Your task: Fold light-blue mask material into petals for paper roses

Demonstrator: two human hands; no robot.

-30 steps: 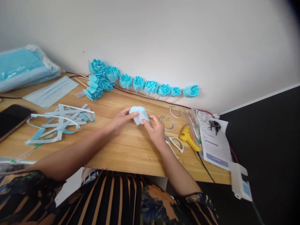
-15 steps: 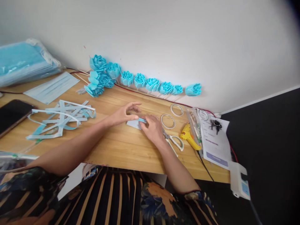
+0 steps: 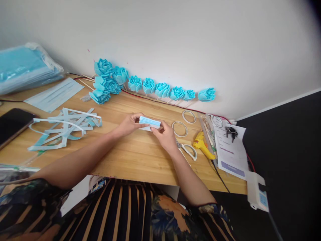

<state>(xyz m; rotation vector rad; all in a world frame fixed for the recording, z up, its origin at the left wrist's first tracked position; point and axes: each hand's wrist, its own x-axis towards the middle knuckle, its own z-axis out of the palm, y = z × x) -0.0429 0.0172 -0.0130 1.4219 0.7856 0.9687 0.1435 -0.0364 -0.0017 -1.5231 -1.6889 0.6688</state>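
Between my two hands is a small stack of blue and white mask fabric (image 3: 150,122), its layered blue edges facing up. My left hand (image 3: 130,125) pinches its left end between thumb and fingers. At the right end, my right hand (image 3: 166,135) grips it with the thumb on the near side. The lower white part of the stack shows beneath the thumbs. Just right of my right wrist lie white-handled scissors (image 3: 190,151), their blades partly hidden by the hand.
Blue fabric flowers (image 3: 162,89) on sticks line the wall. Two tape rolls (image 3: 180,129), a yellow glue gun (image 3: 202,144) and keys (image 3: 231,132) on paper lie right. Cut strips (image 3: 65,125), a phone (image 3: 15,125), a flat mask (image 3: 54,94) and bagged masks (image 3: 27,67) lie left.
My left hand, open above the fabric before, has closed on its left end. The stack has been lifted and tilted so that its layered blue edges show. The right hand keeps hold.
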